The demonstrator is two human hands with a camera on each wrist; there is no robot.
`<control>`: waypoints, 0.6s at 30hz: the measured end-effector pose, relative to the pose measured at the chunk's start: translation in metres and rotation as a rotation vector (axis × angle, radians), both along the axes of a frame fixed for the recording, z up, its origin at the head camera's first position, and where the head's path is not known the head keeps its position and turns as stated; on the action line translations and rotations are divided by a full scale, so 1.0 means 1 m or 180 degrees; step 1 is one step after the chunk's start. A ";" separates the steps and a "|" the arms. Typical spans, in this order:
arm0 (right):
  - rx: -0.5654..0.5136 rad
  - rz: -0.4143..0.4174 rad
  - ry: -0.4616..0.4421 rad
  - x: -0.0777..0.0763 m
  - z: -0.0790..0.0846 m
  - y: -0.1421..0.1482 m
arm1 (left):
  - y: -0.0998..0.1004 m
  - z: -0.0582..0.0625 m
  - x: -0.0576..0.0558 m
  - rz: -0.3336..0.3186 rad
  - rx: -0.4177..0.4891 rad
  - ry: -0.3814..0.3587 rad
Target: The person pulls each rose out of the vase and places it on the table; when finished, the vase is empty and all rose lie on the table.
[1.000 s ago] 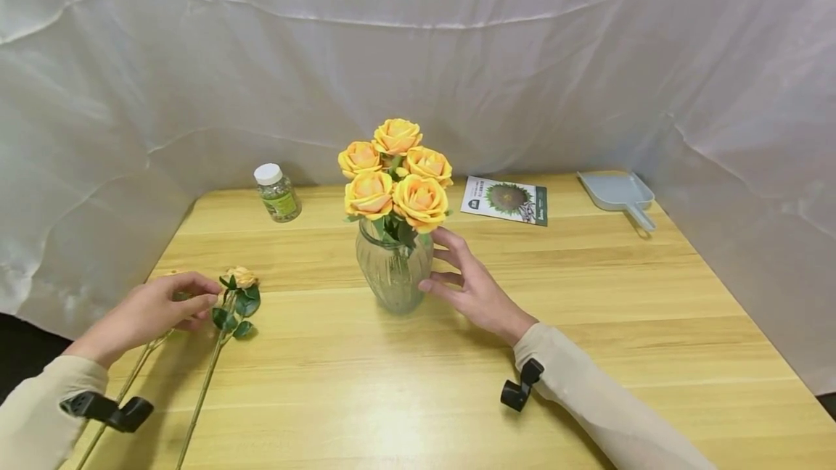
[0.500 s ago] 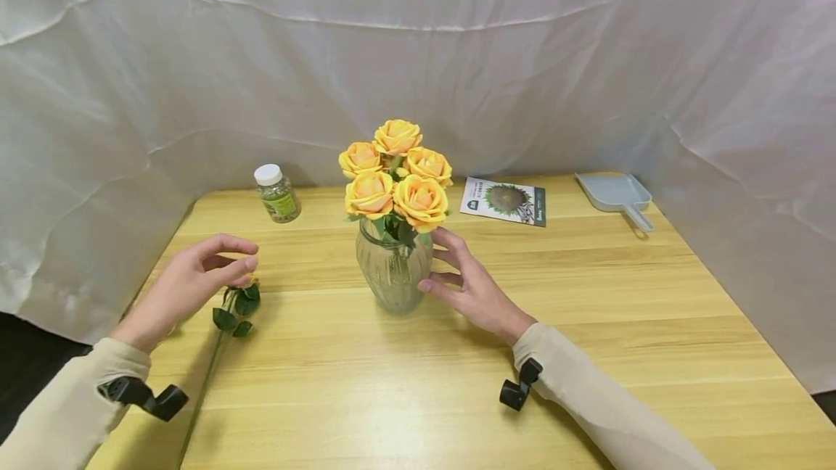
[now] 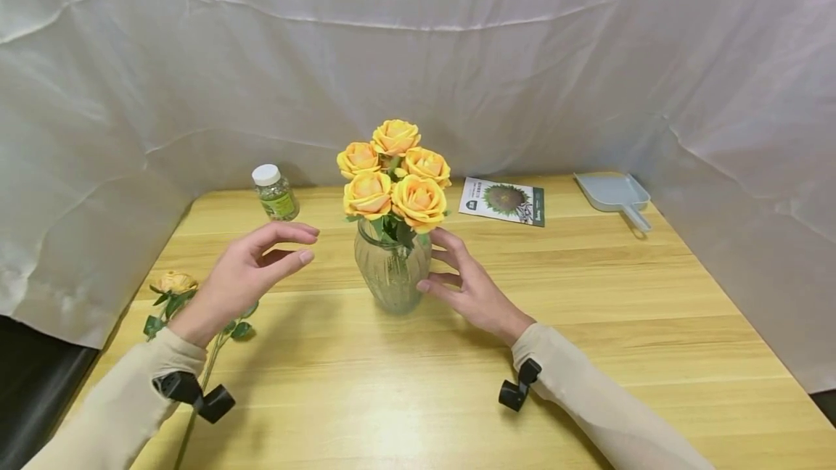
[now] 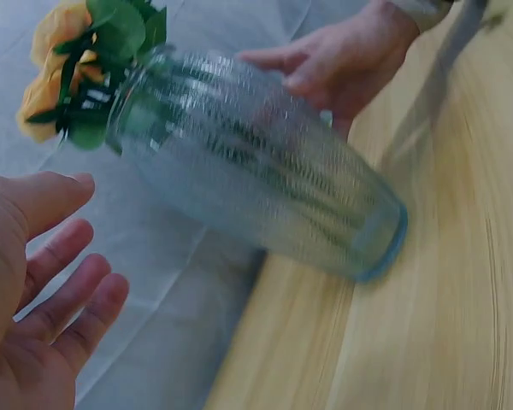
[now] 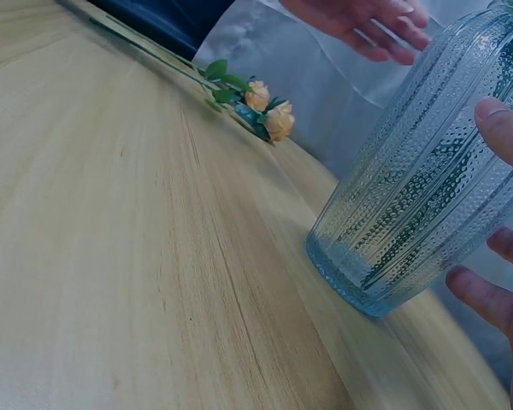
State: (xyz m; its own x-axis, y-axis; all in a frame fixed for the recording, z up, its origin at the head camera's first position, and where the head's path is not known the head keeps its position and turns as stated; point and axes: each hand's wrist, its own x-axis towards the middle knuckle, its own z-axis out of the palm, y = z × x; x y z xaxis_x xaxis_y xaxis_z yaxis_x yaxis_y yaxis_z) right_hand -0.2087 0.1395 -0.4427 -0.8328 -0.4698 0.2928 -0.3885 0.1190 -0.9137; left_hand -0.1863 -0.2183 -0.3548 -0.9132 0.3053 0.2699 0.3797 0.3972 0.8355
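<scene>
Since the earlier frame, the person's left hand (image 3: 244, 267) has swung rightward, away from the loose roses (image 5: 280, 122) and toward the ribbed, clear glass vase (image 3: 395, 274), which stays put with the right hand (image 3: 473, 289) at its side. Nearest, a black clip-on camera (image 3: 215, 403) sits on each cream sleeve (image 3: 607, 397). The loose roses, yellow-orange with long green stems and leaves, lie on the left of the pale wood tabletop (image 3: 555, 274); the left forearm hides part of them in the head view. The left hand holds nothing, its thumb and fingers parted in the air just left of the vase. The right hand's thumb and fingers curve about the vase's right side; how firmly they press, I cannot tell. The vase stands upright mid-tabletop with five yellow-orange roses (image 3: 420, 201) showing above its mouth. The step in hand looks like steadying the vase from both sides; the next move would call for a gentle left-hand contact that does not tip it. Farther back are a white-capped clear jar (image 3: 276, 198), a printed flat packet (image 3: 503, 200) and a pale blue-grey dustpan (image 3: 610, 191), before a whitish curtain (image 3: 418, 64).
</scene>
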 end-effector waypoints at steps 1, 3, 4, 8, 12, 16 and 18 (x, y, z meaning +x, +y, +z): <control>0.0001 -0.0002 0.0000 0.000 0.000 0.000 | 0.004 0.001 0.000 -0.0030 0.0054 0.0025; 0.0006 -0.0005 0.0000 0.000 0.000 0.000 | 0.010 0.003 0.001 -0.0097 0.0188 0.0067; 0.0010 -0.0005 0.0002 0.000 0.000 0.000 | 0.013 0.004 0.002 -0.0118 0.0248 0.0084; 0.0008 0.0003 0.0034 0.000 -0.001 0.000 | 0.024 0.006 0.004 -0.0187 0.0417 0.0177; 0.0000 0.0014 0.0062 0.000 0.000 0.000 | 0.034 0.009 0.004 -0.0233 0.0480 0.0277; 0.0003 0.0006 0.0051 0.000 0.000 0.000 | 0.045 0.010 0.003 -0.0259 0.0485 0.0347; -0.0002 0.0012 0.0044 0.000 0.000 0.000 | 0.050 0.010 0.002 -0.0275 0.0493 0.0368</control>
State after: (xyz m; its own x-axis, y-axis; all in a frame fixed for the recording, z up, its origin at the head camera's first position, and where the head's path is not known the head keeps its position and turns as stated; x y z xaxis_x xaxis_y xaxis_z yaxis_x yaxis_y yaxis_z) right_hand -0.2086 0.1393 -0.4430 -0.8270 -0.4726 0.3046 -0.4015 0.1170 -0.9084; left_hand -0.1841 -0.1683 -0.3448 -0.8457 0.3277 0.4211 0.5036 0.2291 0.8330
